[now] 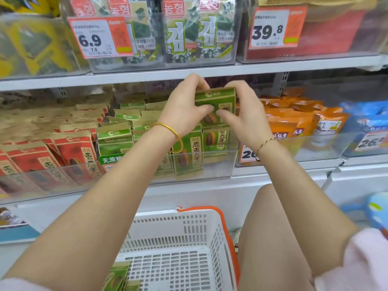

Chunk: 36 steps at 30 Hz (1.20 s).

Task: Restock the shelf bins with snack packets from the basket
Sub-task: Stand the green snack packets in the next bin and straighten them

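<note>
At the middle shelf, seen from the head camera, both hands are raised in front of the row of bins and share one green packet [218,99] of sunflower seeds. The left hand [184,110] grips the packet's left edge, fingers curled over the top corner and thumb pressed on the printed face. The right hand [245,120] pinches the right edge, thumb on the front and fingers wrapped behind. The packet is upright, just above the other green packs [189,150] standing in the clear bin [210,166], and its lower edge touches the pack behind them.

A gold bangle [168,128] sits on the left wrist and a thin twisted bracelet [265,143] on the right. Left of the green bin stand red packs [73,156]; to the right are orange pouches [294,122], then blue bags [367,116]. Seaweed packs [189,34] fill the shelf above, beside price tags reading 6.9 [98,38] and 39.8 [270,28].

Below the arms sits the white basket [178,217] with its orange handle [230,238]. Spare green packets [117,276] lie in its near left corner.
</note>
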{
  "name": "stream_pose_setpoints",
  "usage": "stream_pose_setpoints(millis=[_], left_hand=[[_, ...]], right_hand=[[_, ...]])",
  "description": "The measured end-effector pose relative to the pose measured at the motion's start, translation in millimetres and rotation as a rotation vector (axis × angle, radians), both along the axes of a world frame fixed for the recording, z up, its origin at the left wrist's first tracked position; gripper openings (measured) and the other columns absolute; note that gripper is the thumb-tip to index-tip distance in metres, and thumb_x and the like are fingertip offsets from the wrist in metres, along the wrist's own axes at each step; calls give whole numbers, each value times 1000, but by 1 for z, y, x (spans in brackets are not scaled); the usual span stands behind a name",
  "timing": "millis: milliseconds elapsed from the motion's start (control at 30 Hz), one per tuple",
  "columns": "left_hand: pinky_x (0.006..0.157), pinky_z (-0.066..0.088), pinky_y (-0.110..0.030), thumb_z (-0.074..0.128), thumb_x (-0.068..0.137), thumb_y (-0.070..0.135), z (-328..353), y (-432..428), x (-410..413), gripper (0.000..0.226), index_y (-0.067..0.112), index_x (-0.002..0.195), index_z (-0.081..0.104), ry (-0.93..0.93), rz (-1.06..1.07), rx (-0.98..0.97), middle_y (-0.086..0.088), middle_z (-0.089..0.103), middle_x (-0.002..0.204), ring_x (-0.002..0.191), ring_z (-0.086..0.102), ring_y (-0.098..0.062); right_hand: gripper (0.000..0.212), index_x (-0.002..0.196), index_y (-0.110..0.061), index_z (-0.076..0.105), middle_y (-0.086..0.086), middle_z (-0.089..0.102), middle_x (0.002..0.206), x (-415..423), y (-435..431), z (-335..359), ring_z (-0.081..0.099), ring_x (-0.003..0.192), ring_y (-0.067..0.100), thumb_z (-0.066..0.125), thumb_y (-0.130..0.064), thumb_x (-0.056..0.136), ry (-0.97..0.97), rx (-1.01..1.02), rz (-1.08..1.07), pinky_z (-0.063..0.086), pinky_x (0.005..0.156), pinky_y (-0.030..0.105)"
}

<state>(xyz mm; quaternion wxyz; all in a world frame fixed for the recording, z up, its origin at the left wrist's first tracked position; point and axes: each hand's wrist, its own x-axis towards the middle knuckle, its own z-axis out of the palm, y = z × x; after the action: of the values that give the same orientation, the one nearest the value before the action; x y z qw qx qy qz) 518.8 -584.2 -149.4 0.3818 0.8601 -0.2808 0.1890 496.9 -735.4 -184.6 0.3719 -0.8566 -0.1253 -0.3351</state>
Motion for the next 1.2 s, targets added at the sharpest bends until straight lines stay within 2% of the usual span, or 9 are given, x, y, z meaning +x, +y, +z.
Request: stream_pose_setpoints(millis=[133, 300, 400, 533, 633, 733, 867, 1100, 1200], left_hand=[[79, 43, -26, 68, 82, 11, -12, -3, 6, 29, 17, 101, 47, 38, 9, 26, 5, 50, 98, 92, 51, -14], [72, 42, -29, 68, 83, 16, -20, -8, 13, 33, 13, 109, 47, 73, 47, 71, 2, 54, 99, 84, 52, -17], [85, 45, -35, 65, 86, 19, -26, -9, 16, 31, 16, 111, 48, 64, 109, 137, 0, 59, 102, 92, 56, -22], [105, 31, -44, 57, 92, 24, -33, -8, 22, 40, 20, 130, 45, 11, 250, 314, 0, 56, 127, 121, 49, -24], [110, 24, -47, 50, 95, 28, -39, -3, 25, 38, 20, 132, 47, -26, 298, 475, 0, 53, 133, 126, 43, -24], [113, 16, -52, 42, 97, 34, -46, 3, 26, 34, 20, 126, 54, -45, 333, 618, 0, 52, 131, 127, 41, -22], [114, 10, -53, 36, 98, 38, -52, 9, 27, 39, 21, 131, 49, -17, 332, 676, -1, 41, 144, 136, 32, -19], [114, 12, -50, 34, 98, 36, -53, 9, 30, 37, 19, 125, 53, -15, 336, 692, -2, 44, 141, 132, 37, -21], [114, 13, -50, 35, 98, 37, -55, 9, 31, 36, 19, 123, 53, -27, 336, 684, -1, 47, 138, 130, 39, -21]], right_hand=[[46, 119, -19, 37, -2, 53, 107, 1, -1, -11, 57, 94, 17, 64, -10, 83, 63, 8, 15, 50, 77, 36], [41, 114, -17, 44, -3, 53, 105, 9, -12, -9, 54, 95, 16, 70, -17, 81, 135, -72, -47, 49, 84, 42], [49, 113, -24, 40, -3, 58, 103, 15, -16, -6, 61, 89, 21, 73, -16, 78, 179, -95, -50, 53, 77, 46], [47, 119, -21, 44, 6, 58, 113, 25, -17, -9, 54, 103, 28, 72, -22, 81, 302, -348, -176, 48, 86, 43], [43, 122, -21, 49, 6, 57, 118, 36, -15, -15, 44, 115, 30, 69, -27, 84, 377, -512, -259, 38, 93, 40], [37, 116, -20, 54, 3, 59, 118, 47, -10, -20, 41, 117, 29, 68, -30, 83, 336, -680, -358, 35, 92, 41], [43, 114, -17, 54, 4, 56, 122, 54, 0, -25, 39, 120, 28, 72, -33, 78, 330, -773, -433, 33, 93, 43], [67, 126, -10, 46, 8, 47, 132, 73, 3, -20, 36, 125, 29, 75, -41, 75, 445, -763, -460, 34, 97, 45], [68, 126, -10, 44, 8, 47, 132, 74, 4, -18, 36, 126, 29, 71, -47, 77, 477, -769, -418, 34, 98, 46]])
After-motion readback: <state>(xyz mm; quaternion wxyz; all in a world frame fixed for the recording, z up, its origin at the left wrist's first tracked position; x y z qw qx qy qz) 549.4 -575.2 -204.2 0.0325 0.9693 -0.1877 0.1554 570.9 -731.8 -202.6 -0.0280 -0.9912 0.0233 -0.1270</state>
